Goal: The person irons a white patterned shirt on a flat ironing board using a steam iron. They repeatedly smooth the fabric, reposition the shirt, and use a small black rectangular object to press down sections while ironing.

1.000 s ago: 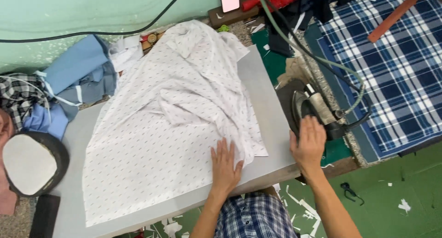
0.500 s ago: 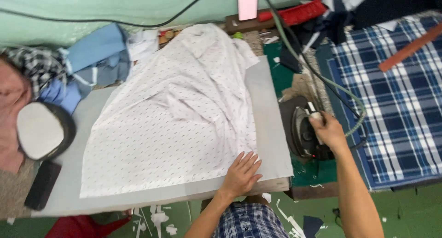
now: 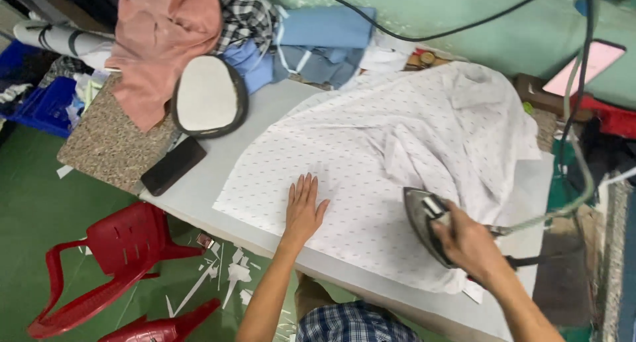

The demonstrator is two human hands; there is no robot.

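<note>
A white dotted shirt (image 3: 391, 143) lies spread over a grey ironing table (image 3: 199, 190). My left hand (image 3: 303, 208) rests flat on the shirt's near part, fingers apart. My right hand (image 3: 472, 246) grips the handle of a steam iron (image 3: 421, 216), whose sole sits on the shirt near the table's front edge. A hose and cord (image 3: 563, 203) run from the iron up to the right.
A black phone-like slab (image 3: 173, 164) and an oval padded pressing form (image 3: 209, 96) lie at the table's left end. Piled clothes (image 3: 165, 44) sit behind it. A red plastic chair (image 3: 112, 262) lies tipped on the green floor among paper scraps.
My right hand has lifted the iron off its stand on the right and set it on the shirt. My left hand has slid left across the cloth.
</note>
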